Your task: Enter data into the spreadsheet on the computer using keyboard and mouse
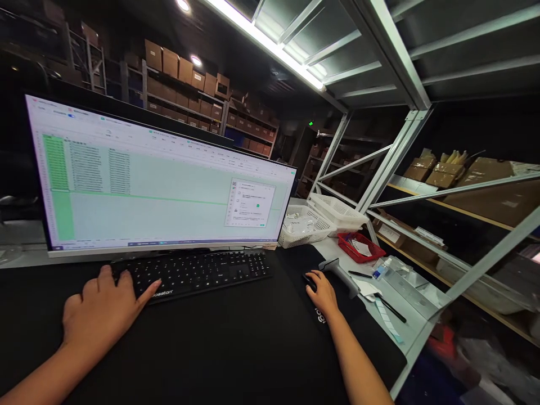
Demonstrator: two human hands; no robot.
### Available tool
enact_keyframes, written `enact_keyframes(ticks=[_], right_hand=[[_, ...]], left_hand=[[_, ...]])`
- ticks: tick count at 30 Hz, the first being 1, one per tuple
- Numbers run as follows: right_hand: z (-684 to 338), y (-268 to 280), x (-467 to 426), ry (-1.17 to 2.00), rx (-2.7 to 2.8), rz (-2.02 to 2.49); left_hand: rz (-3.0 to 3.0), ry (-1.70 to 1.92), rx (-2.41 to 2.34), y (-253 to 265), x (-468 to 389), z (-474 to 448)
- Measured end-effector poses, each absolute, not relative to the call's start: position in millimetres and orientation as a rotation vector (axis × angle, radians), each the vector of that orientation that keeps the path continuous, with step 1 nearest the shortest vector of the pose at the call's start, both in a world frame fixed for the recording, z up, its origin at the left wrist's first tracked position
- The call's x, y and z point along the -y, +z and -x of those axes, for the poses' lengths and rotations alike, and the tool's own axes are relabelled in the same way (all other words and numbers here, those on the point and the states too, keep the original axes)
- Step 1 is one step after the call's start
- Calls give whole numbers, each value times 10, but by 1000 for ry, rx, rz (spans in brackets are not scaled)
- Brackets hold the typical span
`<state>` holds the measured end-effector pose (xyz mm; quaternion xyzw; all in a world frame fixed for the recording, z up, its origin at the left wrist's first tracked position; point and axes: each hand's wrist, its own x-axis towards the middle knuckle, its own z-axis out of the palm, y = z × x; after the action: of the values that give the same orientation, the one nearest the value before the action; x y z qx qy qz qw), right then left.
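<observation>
My left hand (pixel 102 305) rests at the left end of a black keyboard (pixel 198 274), fingers spread over the keys and thumb stretched along the front edge. On the black desk mat (pixel 219 343), my right hand (pixel 323 292) curls over a dark computer mouse (pixel 310 282), mostly hidden under the fingers. Behind the keyboard stands a wide monitor (pixel 169 216) showing a spreadsheet with a green column and a small pop-up window; its text is too small to read. A grey barcode scanner (pixel 341 275) lies just right of my right hand.
White plastic baskets (pixel 306 225) and a red basket (pixel 360 247) stand right of the monitor. Pens, a label strip (pixel 388 319) and a small bottle (pixel 382 268) lie on the right side. A metal rack (pixel 399 152) rises there; boxed shelves (pixel 185 90) line the back.
</observation>
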<state>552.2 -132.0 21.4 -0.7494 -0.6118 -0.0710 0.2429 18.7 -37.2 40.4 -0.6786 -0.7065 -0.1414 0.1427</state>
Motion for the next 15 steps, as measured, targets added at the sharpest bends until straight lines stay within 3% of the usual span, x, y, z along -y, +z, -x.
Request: enact_keyframes(ticks=[15], right_hand=[[-5502, 225, 1327, -216, 1719, 2020]], left_hand=[[1934, -384, 2008, 431, 424, -228]])
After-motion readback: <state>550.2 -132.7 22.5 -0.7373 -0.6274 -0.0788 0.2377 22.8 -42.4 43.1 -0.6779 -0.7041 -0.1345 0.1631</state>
